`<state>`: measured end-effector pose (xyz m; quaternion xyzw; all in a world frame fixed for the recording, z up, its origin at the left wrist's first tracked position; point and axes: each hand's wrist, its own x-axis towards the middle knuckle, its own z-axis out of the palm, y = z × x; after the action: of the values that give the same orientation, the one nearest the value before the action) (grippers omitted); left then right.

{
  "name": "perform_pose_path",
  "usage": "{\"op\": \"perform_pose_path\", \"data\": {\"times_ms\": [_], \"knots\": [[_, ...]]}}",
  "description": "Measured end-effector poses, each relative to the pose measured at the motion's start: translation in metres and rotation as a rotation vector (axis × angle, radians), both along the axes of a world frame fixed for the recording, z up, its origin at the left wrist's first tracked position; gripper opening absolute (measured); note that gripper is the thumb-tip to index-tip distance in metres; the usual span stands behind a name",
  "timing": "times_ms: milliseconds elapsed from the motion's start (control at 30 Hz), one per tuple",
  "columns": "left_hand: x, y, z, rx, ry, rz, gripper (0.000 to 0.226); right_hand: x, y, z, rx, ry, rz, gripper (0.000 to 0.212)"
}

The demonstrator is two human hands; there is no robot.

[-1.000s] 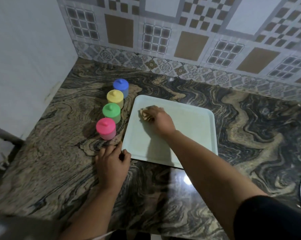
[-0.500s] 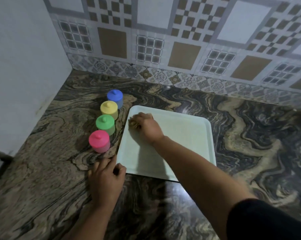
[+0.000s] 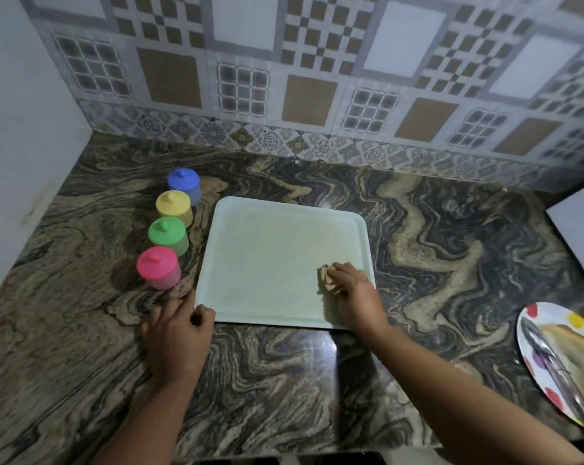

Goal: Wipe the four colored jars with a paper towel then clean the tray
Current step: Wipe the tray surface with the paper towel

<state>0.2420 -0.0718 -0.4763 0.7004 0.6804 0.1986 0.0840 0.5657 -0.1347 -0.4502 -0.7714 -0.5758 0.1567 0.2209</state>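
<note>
Your right hand (image 3: 352, 290) is bunched around a crumpled paper towel (image 3: 329, 280), pressing it onto the pale tray (image 3: 267, 256) near its right front corner, while your left hand (image 3: 175, 333) pinches the tray's left front corner against the marbled counter (image 3: 284, 370) to steady it. The four jars stand in a line just left of the tray, off it: pink jar (image 3: 158, 271) nearest you, then green jar (image 3: 168, 235), yellow jar (image 3: 174, 207) and blue jar (image 3: 184, 185) at the back. The tray step looks to be under way. Watch that left grip: if it slackens during a hard stroke, the tray could skid on the polished stone and knock the pink jar beside it. A wide sweep rightward could also carry your arm toward the spotted plate (image 3: 532, 333) at the counter's edge
</note>
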Motion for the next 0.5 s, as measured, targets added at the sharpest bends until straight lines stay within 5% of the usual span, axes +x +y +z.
{"op": "perform_pose_path", "data": {"times_ms": [167,300,500], "knots": [[0.0,0.0,0.001,0.017,-0.004,0.005,0.046,-0.054,-0.041,-0.005,-0.001,0.067,0.444,0.073],[0.0,-0.001,0.0,0.026,0.004,0.003,0.046,-0.005,-0.034,-0.011,-0.036,0.007,0.24,0.062],[0.0,-0.001,-0.001,-0.01,0.037,-0.033,0.051,0.006,0.091,0.001,0.032,0.014,-0.146,0.05]]}}
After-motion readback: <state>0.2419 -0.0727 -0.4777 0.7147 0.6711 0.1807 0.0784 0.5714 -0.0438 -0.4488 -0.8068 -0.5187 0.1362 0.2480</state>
